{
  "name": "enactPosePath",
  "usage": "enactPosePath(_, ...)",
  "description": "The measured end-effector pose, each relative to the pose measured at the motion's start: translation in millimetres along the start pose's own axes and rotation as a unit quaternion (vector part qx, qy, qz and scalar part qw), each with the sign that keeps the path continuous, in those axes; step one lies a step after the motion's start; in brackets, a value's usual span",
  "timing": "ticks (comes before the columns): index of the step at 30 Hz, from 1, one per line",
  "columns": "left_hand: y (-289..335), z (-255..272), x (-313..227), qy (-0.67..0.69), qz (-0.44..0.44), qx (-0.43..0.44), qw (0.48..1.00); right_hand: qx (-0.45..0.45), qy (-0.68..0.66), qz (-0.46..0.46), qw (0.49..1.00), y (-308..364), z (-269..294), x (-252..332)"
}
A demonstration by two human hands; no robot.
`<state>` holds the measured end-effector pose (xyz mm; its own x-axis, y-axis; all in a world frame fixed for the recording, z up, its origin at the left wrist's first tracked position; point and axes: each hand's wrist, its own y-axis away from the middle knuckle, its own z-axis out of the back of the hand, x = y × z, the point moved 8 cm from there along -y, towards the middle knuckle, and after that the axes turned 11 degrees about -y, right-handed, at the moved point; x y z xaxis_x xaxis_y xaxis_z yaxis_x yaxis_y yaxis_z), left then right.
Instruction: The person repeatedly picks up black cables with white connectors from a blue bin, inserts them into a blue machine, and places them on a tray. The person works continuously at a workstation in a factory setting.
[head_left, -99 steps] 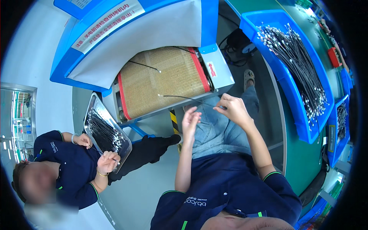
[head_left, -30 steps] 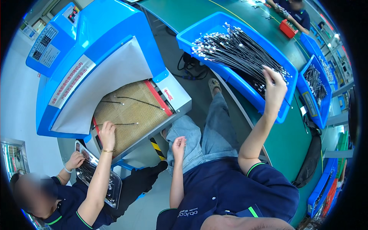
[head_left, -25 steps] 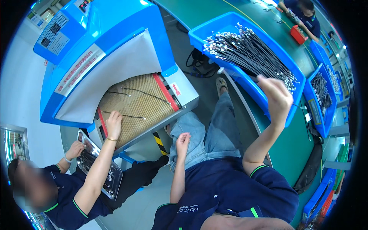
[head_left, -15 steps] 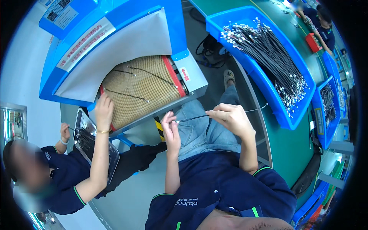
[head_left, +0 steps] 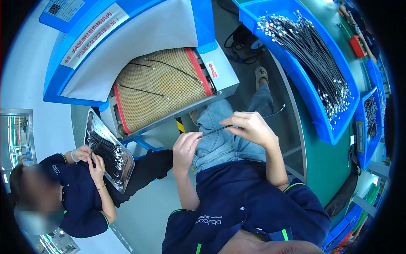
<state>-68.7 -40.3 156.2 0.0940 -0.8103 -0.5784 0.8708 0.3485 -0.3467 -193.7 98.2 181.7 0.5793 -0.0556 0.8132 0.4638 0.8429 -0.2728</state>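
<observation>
I hold one thin black cable (head_left: pixel 270 115) with metal end fittings across my lap. My right hand (head_left: pixel 249 127) pinches it near the middle, and my left hand (head_left: pixel 185 148) grips its near end. The cable's far end sticks out to the right, past my knee. A large blue bin (head_left: pixel 296 80) full of several similar black cables (head_left: pixel 313 55) stands on the green bench at my right. In front of me a tan mesh conveyor belt (head_left: pixel 169 99) carries three cables out of a blue machine hood (head_left: pixel 127 46).
A seated co-worker at lower left has both hands (head_left: pixel 91 158) on a metal tray (head_left: pixel 95 127) of cables. More blue bins (head_left: pixel 370 122) line the green bench (head_left: pixel 325 165) at the right. Grey floor lies between us.
My right hand came back from the blue bin with a cable and met my left hand over my lap. The co-worker's arm left the belt and returned to the tray.
</observation>
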Motion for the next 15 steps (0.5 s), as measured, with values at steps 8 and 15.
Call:
enactPosePath(8,-3,-16,-5,-0.038,-0.043,0.079,0.995,0.030,-0.014,0.045,0.998,-3,-27,-3)
enactPosePath(15,-2,-11,1,0.004,0.042,0.028,0.999,0.015,-0.008,0.034,0.999,-1,-19,-11)
